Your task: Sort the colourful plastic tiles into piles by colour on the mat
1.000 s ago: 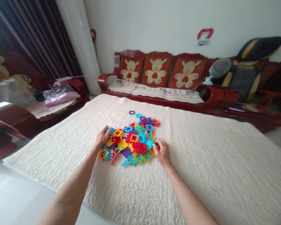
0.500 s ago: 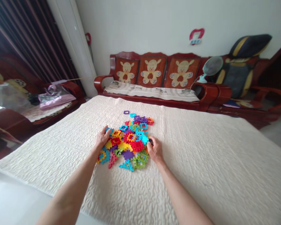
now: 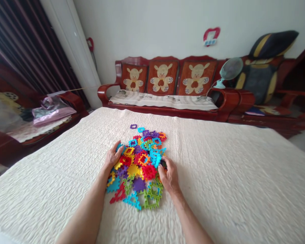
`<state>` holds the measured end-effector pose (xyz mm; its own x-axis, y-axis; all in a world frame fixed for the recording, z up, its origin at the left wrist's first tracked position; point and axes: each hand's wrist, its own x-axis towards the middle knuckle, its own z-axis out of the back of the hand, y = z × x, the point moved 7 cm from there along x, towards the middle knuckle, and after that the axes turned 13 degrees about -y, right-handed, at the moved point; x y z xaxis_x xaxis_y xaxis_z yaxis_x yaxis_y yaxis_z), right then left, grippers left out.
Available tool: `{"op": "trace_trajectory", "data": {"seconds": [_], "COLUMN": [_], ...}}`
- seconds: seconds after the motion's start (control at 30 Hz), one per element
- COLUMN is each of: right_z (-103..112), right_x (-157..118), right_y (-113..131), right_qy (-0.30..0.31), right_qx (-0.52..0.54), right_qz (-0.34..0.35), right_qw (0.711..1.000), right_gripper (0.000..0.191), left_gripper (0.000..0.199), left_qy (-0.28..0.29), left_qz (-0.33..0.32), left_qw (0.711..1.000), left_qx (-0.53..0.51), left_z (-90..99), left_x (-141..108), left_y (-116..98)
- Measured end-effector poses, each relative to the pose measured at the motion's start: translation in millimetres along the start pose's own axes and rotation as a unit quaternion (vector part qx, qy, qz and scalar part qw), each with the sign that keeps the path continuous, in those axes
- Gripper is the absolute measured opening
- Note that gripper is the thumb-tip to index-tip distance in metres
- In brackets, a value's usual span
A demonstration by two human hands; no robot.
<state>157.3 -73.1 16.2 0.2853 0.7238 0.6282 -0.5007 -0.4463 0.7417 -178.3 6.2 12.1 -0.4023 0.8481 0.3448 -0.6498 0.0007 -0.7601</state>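
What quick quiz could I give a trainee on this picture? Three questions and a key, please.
1. True or false: the left hand and right hand are on opposite sides of the colourful pile.
2. The purple piece farthest from the person is: A, a solid square; B, an open frame; C, a triangle.
3. How many animal-patterned cushions stand along the far sofa?

Key: 1, true. 2, B. 3, three.
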Motion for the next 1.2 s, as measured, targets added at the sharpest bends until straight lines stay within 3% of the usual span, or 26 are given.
{"op": "trace_trajectory", "data": {"seconds": [0.2,0.53,0.9,1.07,1.2], "right_z": [-1.2,-2.5,-0.6,1.6,16.9], "right_x": [-6.2,-2.6,-1.8,-0.5,9.0], "right_y": [2.1,9.5,7.3,4.1,-4.5], "right_qy": [0.016,0.030,0.011,0.000,-0.052], "right_qx": [-0.021,-0.031,-0.017,0.003,0.028], "right_qz": [0.004,0.017,0.007,-0.020,-0.063], "right_qw": [1.000,0.999,1.000,1.000,0.996], "right_gripper": [0.033,0.031,0.032,0.031,0.031], "left_gripper": [0.069,0.078,0.071,0.068,0.065], "left_qy": [0.005,0.022,0.029,0.046,0.069], "left_qz": [0.013,0.012,0.016,0.017,0.000], "left_qw": [1.000,0.999,0.999,0.999,0.998], "left_qx": [0.006,0.024,0.035,0.010,0.000], "left_z": [4.8,4.0,1.0,-14.3,-37.4], "left_x": [-4.3,-7.5,-7.5,-13.8,-15.2], "left_y": [7.8,2.2,2.5,-11.8,-33.9]}}
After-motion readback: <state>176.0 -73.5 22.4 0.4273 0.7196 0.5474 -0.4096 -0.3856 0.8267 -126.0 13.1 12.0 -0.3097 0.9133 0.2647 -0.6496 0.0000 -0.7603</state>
